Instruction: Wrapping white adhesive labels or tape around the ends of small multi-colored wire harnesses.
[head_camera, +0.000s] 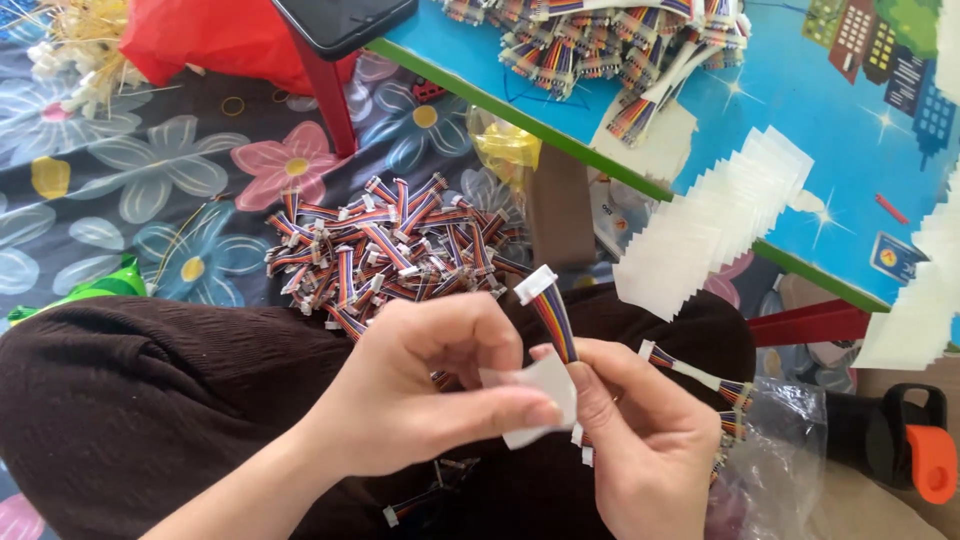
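The left hand (425, 385) pinches a small white label (535, 395) between thumb and fingers, its fingertips pressed on the label's near face. The right hand (640, 430) pinches a short rainbow cable (553, 320), which stands upright between the two hands with its white plug on top; the label lies against the cable just under the coloured part. To do this well, I would judge, the label wants to sit square to the wires, pressed flat from the middle outward, with the cable held taut. More cables (720, 390) hang from the right hand over a clear bag (785, 450). Both hands work above the lap, in dark brown cloth. Farther off, a heap of cables (390, 250) lies on a flowered mat (150, 190). Beyond, a blue table (800, 130) carries a fanned row of blank labels (710, 230) and another cable heap (600, 40).
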